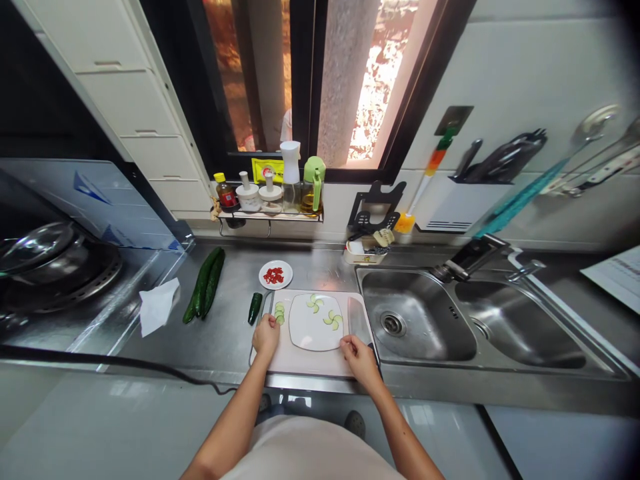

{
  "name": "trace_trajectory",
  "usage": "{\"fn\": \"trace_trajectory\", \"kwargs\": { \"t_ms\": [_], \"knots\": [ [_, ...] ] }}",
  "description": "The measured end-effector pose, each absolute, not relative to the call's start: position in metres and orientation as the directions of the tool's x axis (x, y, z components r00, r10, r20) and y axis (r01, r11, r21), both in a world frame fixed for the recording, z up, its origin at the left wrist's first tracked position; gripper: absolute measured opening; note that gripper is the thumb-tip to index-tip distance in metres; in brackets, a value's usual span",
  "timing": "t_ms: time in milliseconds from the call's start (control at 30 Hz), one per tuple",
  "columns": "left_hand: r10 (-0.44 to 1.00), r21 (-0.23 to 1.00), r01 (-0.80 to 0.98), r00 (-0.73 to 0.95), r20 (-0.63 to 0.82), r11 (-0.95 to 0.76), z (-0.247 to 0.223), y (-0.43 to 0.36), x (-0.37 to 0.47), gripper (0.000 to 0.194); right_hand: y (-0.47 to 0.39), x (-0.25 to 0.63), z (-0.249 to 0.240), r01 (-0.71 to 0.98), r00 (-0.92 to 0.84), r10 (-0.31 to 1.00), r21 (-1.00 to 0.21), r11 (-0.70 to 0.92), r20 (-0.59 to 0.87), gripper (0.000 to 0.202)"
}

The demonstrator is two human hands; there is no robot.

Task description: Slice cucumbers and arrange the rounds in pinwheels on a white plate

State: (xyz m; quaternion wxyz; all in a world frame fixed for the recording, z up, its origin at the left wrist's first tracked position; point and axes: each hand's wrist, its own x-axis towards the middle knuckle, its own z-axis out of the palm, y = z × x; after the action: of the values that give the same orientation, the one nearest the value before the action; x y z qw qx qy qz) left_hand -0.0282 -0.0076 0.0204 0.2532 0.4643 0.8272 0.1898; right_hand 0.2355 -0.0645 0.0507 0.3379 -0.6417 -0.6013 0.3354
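Observation:
A white plate [310, 337] rests on the pale cutting board [305, 365], bearing two pinwheel shapes of thin cucumber pieces [333, 320]. My left hand [266, 335] is closed at the board's left side, just below a short row of cucumber slices [279, 312]; what its fingers hold, if anything, is hidden. My right hand [357, 353] has its fingertips pressed together by the plate's lower right edge; anything between them is too small to make out. A knife [357, 317] lies along the board's right side. Left of the board is a cut cucumber piece [255, 308].
Behind the board stands a small plate of red pieces [274, 275]. Whole cucumbers [204, 285] and a white paper [159, 307] lie left. A double sink [417, 317] adjoins on the right. A condiment shelf [273, 215] hangs behind; a pot [43, 257] is far left.

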Motion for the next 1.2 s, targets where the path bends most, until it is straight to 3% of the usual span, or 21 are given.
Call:
{"fn": "trace_trajectory", "kwargs": {
  "t_ms": [200, 333, 467, 767, 1200],
  "knots": [
    [0.871, 0.756, 0.490, -0.443, -0.211, 0.433, 0.021, -0.007, -0.032, 0.019, -0.062, 0.235, 0.051, 0.528, 0.039, 0.999, -0.848, -0.044, -0.027, 0.035],
    [0.914, 0.961, 0.090, -0.342, -0.216, 0.261, 0.036, -0.004, -0.020, 0.032, -0.052, 0.233, 0.058, 0.482, 0.032, 0.999, -0.876, 0.002, 0.020, 0.034],
    [0.949, 0.964, -0.158, -0.202, -0.243, 0.213, 0.070, -0.004, -0.003, 0.044, -0.032, 0.226, 0.078, 0.458, 0.014, 0.999, -0.888, 0.030, 0.042, 0.036],
    [0.971, 0.943, -0.252, -0.035, -0.235, 0.219, 0.126, -0.014, 0.010, 0.046, 0.002, 0.202, 0.140, 0.335, -0.106, 0.987, -0.930, 0.150, 0.121, 0.029],
    [0.978, 0.939, -0.278, 0.014, -0.206, 0.202, 0.136, -0.017, 0.018, 0.043, 0.020, 0.172, 0.164, 0.421, -0.423, 0.894, -0.841, 0.340, 0.150, 0.016]
  ]
}}
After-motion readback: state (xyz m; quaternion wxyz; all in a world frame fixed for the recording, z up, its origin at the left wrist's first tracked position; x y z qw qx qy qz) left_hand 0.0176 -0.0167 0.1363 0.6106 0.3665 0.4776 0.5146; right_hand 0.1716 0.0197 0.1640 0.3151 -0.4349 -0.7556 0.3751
